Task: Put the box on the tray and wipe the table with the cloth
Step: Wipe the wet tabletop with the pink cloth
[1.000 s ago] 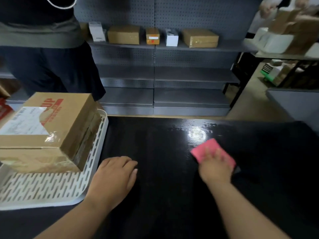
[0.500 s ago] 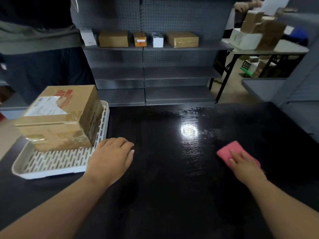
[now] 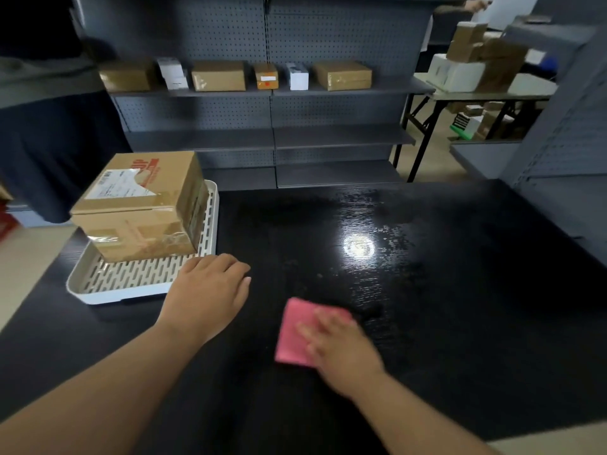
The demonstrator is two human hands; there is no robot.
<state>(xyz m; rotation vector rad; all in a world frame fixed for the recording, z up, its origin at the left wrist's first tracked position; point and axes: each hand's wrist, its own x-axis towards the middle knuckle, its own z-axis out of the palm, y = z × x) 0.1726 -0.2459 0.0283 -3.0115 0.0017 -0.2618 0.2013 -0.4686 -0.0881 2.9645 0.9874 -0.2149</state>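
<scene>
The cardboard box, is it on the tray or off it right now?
On it. The cardboard box sits upright in the white slotted tray, at its far end.

Surface: black table (image 3: 460, 323), glossy, wood-grain, light glare near centre.
Far-left corner: white slotted tray (image 3: 108, 295), directly on table.
Near centre: pink cloth (image 3: 292, 333), flat on table.

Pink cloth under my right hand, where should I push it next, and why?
Probably forward and right. The box already sits on the tray, and the right hand presses the pink cloth near the table's front, so the far right looks unwiped.
</scene>
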